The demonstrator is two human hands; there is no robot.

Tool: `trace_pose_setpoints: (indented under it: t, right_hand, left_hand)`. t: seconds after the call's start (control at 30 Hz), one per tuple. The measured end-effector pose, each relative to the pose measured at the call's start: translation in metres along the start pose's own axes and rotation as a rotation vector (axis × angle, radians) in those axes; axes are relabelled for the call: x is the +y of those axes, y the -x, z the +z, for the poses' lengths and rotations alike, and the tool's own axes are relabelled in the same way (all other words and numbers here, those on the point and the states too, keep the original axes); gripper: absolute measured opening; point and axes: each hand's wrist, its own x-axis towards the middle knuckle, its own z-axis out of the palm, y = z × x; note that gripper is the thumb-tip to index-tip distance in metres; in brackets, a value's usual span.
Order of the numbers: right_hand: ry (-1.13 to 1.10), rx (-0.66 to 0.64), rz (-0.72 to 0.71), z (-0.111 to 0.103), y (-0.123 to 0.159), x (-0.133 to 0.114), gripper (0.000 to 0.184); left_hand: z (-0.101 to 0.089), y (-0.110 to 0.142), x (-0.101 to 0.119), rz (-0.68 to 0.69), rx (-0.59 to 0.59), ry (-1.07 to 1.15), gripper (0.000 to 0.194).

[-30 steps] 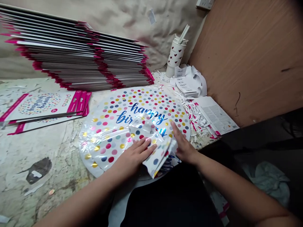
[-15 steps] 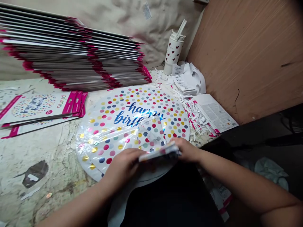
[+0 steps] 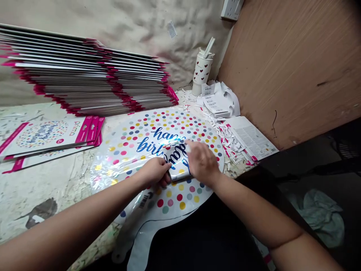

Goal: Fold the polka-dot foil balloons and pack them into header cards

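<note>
A folded foil balloon [image 3: 178,165], white with blue script, rests above a flat round foil balloon [image 3: 169,197] printed with coloured dots and "happy birthday" lettering. My left hand [image 3: 156,171] pinches the folded piece at its left edge, thumb on top and fingers beneath. At its right edge is my right hand [image 3: 204,162], fingers bent and smeared by motion, so their grip on it is unclear. Both hands hide part of the lettering. The flat balloon's pale tail hangs over the table's front edge.
A tall leaning stack of pink-edged card sleeves [image 3: 98,81] stands at the back left, with several printed sleeves [image 3: 53,135] in front. A heart-patterned tumbler [image 3: 202,71], label strips [image 3: 221,101], paper scraps [image 3: 232,141] and a printed card [image 3: 254,137] lie along the brown board [image 3: 287,64].
The dotted piece, seen edge-on and low between both hands, now lies turned up as a smaller folded packet showing blue script. Both hands have moved forward over the flat balloon.
</note>
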Motion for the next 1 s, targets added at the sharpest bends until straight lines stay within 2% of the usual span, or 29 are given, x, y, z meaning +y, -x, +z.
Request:
trace_pose_setpoints:
  t: [0.03, 0.07, 0.1, 0.2, 0.27, 0.37, 0.43, 0.53, 0.6, 0.67, 0.73, 0.77, 0.8, 0.83, 0.9, 0.97, 1.0]
  right_hand:
    - [0.067, -0.019, -0.128, 0.003, 0.001, -0.005, 0.042]
    - [0.108, -0.083, -0.196, 0.006, 0.002, -0.009, 0.044]
    - [0.137, -0.156, -0.204, 0.011, 0.001, -0.01, 0.045]
    - [0.17, -0.307, -0.04, 0.023, 0.001, -0.004, 0.054]
    - [0.175, -0.319, 0.038, 0.027, 0.002, 0.002, 0.055]
    - [0.156, -0.283, 0.057, 0.031, 0.005, 0.004, 0.056]
    - [0.127, -0.268, 0.054, 0.033, 0.006, 0.001, 0.057]
    - [0.04, -0.273, 0.049, 0.027, 0.004, 0.002, 0.058]
    - [-0.033, -0.249, 0.013, 0.008, 0.006, 0.016, 0.059]
    - [-0.014, -0.16, 0.025, -0.025, 0.013, 0.048, 0.067]
    - [0.166, -0.076, 0.185, -0.065, 0.031, 0.096, 0.083]
    - [0.278, -0.108, 0.307, -0.085, 0.042, 0.122, 0.089]
    - [0.368, -0.196, 0.413, -0.103, 0.055, 0.149, 0.091]
    - [0.431, -0.276, 0.476, -0.12, 0.068, 0.173, 0.087]
    - [0.442, -0.34, 0.479, -0.148, 0.091, 0.207, 0.066]
    - [0.327, -0.259, 0.427, -0.165, 0.103, 0.215, 0.043]
    - [0.263, -0.149, 0.384, -0.169, 0.105, 0.206, 0.036]
  left_hand:
    - [0.0, -0.001, 0.001, 0.007, -0.003, 0.004, 0.029]
    - [-0.001, 0.0, 0.001, 0.013, -0.005, 0.012, 0.03]
    - [-0.002, 0.002, 0.001, 0.016, -0.004, 0.025, 0.031]
    - [-0.006, 0.019, -0.001, 0.024, 0.012, 0.105, 0.031]
    - [-0.008, 0.036, -0.005, -0.008, -0.008, 0.263, 0.034]
    - [-0.005, 0.049, -0.006, -0.131, -0.059, 0.515, 0.045]
    - [0.002, 0.043, -0.003, -0.171, -0.091, 0.547, 0.041]
    - [0.015, 0.025, 0.009, -0.132, -0.139, 0.456, 0.033]
    - [0.021, 0.017, 0.018, -0.108, -0.119, 0.408, 0.032]
    - [0.021, 0.017, 0.025, -0.112, -0.076, 0.433, 0.025]
    - [0.018, 0.024, 0.028, -0.119, -0.052, 0.512, 0.027]
    - [0.015, 0.027, 0.027, -0.118, -0.042, 0.548, 0.029]
    - [0.013, 0.031, 0.026, -0.113, -0.033, 0.575, 0.031]
    - [0.011, 0.034, 0.023, -0.106, -0.022, 0.594, 0.032]
    - [0.008, 0.037, 0.015, -0.082, -0.003, 0.612, 0.035]
    - [0.006, 0.039, 0.007, -0.038, -0.006, 0.622, 0.036]
    - [0.004, 0.04, 0.003, -0.014, -0.004, 0.629, 0.035]
